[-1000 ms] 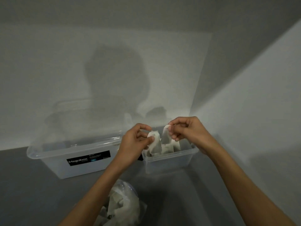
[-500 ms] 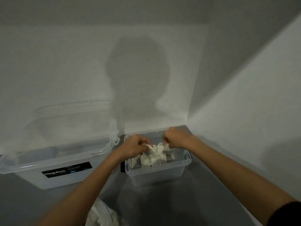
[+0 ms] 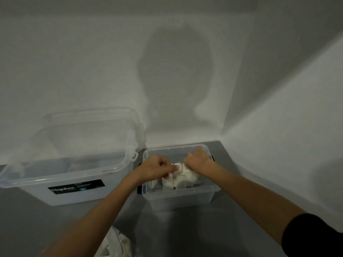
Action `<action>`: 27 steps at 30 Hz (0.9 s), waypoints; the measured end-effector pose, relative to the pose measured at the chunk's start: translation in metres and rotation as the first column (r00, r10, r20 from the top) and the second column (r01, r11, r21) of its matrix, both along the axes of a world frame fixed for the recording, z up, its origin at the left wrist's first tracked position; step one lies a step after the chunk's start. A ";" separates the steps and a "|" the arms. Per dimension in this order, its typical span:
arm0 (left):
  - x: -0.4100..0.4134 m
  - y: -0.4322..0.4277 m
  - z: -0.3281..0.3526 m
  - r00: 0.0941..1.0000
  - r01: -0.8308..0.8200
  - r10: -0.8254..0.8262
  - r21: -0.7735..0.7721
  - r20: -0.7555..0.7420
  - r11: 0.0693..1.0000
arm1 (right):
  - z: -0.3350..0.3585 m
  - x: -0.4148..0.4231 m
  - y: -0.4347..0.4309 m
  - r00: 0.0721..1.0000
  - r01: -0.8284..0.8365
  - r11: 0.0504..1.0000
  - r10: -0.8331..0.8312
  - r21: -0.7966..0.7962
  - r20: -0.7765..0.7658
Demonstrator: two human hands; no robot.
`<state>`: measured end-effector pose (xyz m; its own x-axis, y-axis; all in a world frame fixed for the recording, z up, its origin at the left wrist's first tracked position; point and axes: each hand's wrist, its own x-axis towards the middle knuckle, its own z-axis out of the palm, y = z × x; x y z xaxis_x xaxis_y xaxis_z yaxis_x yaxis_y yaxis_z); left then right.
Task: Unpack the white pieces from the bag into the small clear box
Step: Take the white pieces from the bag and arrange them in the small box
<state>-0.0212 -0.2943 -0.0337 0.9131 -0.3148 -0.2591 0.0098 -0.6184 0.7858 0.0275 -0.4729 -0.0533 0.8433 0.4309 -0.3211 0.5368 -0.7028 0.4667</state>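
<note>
On my far left the large clear box (image 3: 61, 190) stands open, its lid (image 3: 89, 127) propped against the wall (image 3: 74, 62) behind, out of the way, I judge. At the bottom edge the bag (image 3: 115, 245) lies with more white inside, so the unpacking isn't finished. The left hand (image 3: 156, 168) reaches into the small clear box (image 3: 178, 200), thumb and curled fingers pinching one of the white pieces (image 3: 179, 180), which stand upright in a row by the near wall — on edge to save room, I'd guess. The right hand (image 3: 199, 160) sits knuckles-up over that row; its fingertips are hidden, so I cannot tell whether it grips anything.
</note>
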 end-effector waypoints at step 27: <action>0.022 0.023 0.006 0.934 -0.069 -0.109 0.471 0.341 0.879 | 0.004 -0.007 0.034 0.789 0.592 0.321 -0.044 0.739 -0.613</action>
